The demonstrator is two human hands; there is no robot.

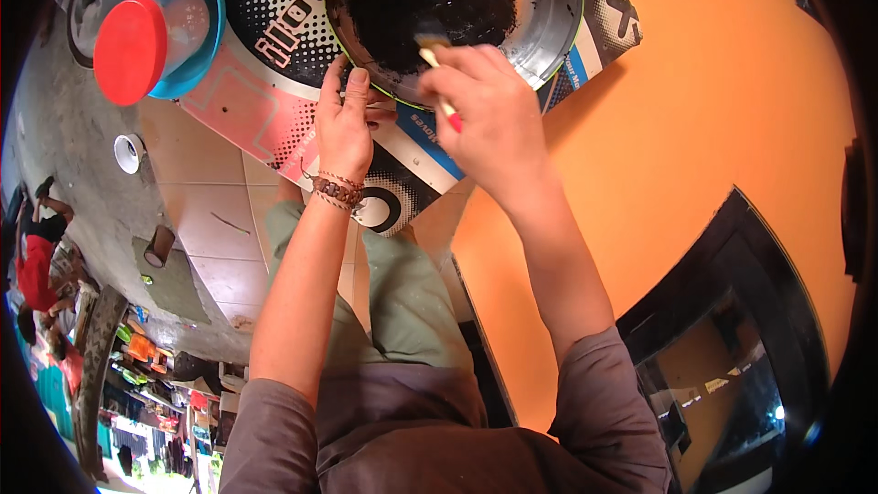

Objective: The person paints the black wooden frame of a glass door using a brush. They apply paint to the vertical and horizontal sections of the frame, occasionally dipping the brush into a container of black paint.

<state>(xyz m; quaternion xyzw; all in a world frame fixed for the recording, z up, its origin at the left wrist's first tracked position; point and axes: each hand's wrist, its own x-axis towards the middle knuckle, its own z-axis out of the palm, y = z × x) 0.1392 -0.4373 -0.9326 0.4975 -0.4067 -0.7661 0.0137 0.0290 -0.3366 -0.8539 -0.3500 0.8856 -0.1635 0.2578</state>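
A round metal basin (551, 41) with a yellow-green rim sits on a low printed table (247, 119) in front of me. Wet-looking black stuff (402, 9) coats much of its inside. My right hand (494, 114) grips a brush (427, 56) with a pale, red-ended handle, its bristles down in the black stuff. At the basin's near left edge, my left hand (344, 123) is closed on the rim, thumb up; some of its fingers are hidden. A braided bracelet (337, 190) circles that wrist.
Left of the basin stand a red-lidded clear tub (131, 50) and a blue bowl (206, 14). A white cup-like piece (129, 154) and a brown cup (159, 246) are on the floor. An orange wall (722, 82) rises on the right; people (38, 265) are far left.
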